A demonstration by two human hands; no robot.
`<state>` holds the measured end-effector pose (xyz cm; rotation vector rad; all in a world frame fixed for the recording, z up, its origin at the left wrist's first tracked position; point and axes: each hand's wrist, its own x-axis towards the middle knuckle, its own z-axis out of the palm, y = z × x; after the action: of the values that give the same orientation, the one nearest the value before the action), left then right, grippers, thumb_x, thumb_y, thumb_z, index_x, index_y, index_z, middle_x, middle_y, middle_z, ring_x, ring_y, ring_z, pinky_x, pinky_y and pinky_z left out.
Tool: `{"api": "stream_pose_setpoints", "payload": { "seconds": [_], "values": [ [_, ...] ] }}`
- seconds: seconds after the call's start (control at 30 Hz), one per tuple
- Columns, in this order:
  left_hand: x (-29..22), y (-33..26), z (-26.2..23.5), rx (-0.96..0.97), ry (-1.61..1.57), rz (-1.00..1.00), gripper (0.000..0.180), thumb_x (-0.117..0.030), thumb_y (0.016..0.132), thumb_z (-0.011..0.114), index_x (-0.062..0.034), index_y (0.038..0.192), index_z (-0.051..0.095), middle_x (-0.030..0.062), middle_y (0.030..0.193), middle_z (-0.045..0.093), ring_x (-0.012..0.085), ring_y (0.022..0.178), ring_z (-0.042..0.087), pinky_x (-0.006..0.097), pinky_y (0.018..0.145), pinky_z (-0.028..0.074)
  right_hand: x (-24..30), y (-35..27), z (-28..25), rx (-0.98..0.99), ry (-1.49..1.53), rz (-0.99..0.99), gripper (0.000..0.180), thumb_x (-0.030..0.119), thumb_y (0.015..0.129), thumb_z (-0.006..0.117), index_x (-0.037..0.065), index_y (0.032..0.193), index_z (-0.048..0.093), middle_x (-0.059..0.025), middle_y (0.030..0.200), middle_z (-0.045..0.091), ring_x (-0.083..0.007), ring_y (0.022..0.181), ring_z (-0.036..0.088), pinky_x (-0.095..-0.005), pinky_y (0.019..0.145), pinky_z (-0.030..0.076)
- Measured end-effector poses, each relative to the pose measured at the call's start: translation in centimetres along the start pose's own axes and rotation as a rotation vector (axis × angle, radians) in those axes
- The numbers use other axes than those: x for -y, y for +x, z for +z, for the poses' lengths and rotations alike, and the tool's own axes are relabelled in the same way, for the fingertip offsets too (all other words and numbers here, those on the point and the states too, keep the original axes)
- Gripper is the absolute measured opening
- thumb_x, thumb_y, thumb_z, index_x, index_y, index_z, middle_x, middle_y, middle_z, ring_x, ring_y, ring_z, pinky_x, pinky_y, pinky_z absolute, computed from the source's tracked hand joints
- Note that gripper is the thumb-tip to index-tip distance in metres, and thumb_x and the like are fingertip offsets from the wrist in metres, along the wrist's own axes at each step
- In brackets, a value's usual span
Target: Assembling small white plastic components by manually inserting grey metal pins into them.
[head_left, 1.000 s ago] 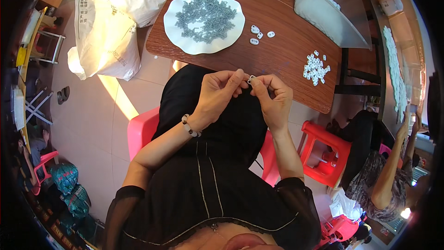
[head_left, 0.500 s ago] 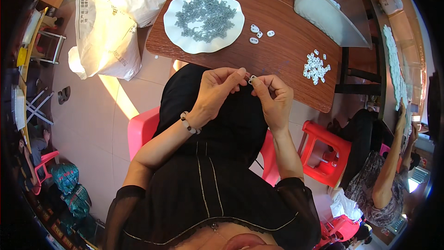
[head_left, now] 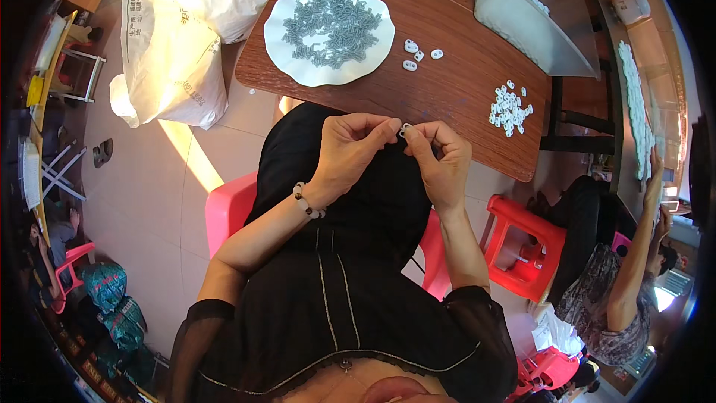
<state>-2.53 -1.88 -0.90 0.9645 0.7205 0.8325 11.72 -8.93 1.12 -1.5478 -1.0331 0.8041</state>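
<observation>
My left hand (head_left: pixel 352 151) and my right hand (head_left: pixel 438 161) meet over my lap, just below the edge of the brown wooden table (head_left: pixel 455 97). Between their fingertips they pinch one small white-and-grey part (head_left: pixel 403 130). A beaded bracelet (head_left: pixel 306 201) circles my left wrist. On the table ahead stands a white plate (head_left: pixel 287 60) heaped with several small grey parts (head_left: pixel 330 24). Three loose white pieces (head_left: pixel 418 54) lie to its right. A pile of small white pieces (head_left: pixel 509 107) sits near the table's right edge.
A grey tray (head_left: pixel 522 22) rests at the table's back right. White sacks (head_left: pixel 168 52) stand on the tiled floor at left. I sit on a pink stool (head_left: pixel 227 209); a red stool (head_left: pixel 522 246) is at right. Another person (head_left: pixel 611 269) sits at lower right.
</observation>
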Motion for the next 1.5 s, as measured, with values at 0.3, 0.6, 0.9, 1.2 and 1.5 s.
{"api": "stream_pose_setpoints", "payload": {
  "seconds": [0.3,0.6,0.9,1.2,1.5],
  "values": [
    [-0.4,0.5,-0.6,0.008,-0.106,-0.121,0.027,-0.023,0.094,0.062,0.0019,0.097,0.071,0.0026,0.081,0.067,0.003,0.067,0.054,0.018,0.061,0.043,0.2,0.1,0.0,-0.03,0.06,0.011,0.011,0.009,0.088,0.067,-0.002,0.085,0.066,-0.0019,0.073,0.065,-0.0063,0.066,0.058,-0.0203,0.063,0.044],
    [-1.3,2.6,0.2,0.036,0.336,-0.035,0.023,-0.007,0.089,0.057,-0.0002,0.109,0.065,0.002,0.086,0.066,0.0056,0.07,0.055,0.02,0.064,0.045,0.0,-0.1,-1.6,-0.042,0.073,0.002,0.011,0.008,0.088,0.067,-0.002,0.085,0.066,-0.0015,0.072,0.065,-0.005,0.066,0.057,-0.0193,0.063,0.044],
    [0.0,7.1,3.5,-0.025,1.14,0.647,0.026,-0.009,0.084,0.064,-0.0013,0.109,0.058,0.0158,0.093,0.055,0.0324,0.074,0.06,0.039,0.065,0.05,-0.2,-1.1,-5.0,-0.09,0.105,0.013,0.009,0.006,0.088,0.065,-0.002,0.083,0.065,-0.0003,0.07,0.063,-0.0043,0.065,0.056,-0.019,0.062,0.043],
    [1.2,8.8,4.0,-0.021,1.322,0.603,0.018,-0.015,0.086,0.064,-0.0021,0.099,0.065,0.0155,0.088,0.059,0.0344,0.076,0.061,0.04,0.066,0.05,-0.6,-1.7,-6.2,-0.104,0.112,-0.008,0.009,0.007,0.088,0.065,-0.001,0.083,0.065,0.0002,0.071,0.063,-0.0039,0.064,0.055,-0.019,0.061,0.042],
    [1.3,8.9,4.1,-0.003,1.192,0.626,0.014,-0.012,0.083,0.067,-0.001,0.093,0.067,0.0151,0.087,0.061,0.0333,0.076,0.062,0.039,0.066,0.051,-1.0,-1.6,-6.2,-0.089,0.157,-0.005,0.01,0.008,0.088,0.065,-0.002,0.084,0.065,-0.0005,0.072,0.063,-0.0041,0.066,0.056,-0.019,0.063,0.043]
  ]
}}
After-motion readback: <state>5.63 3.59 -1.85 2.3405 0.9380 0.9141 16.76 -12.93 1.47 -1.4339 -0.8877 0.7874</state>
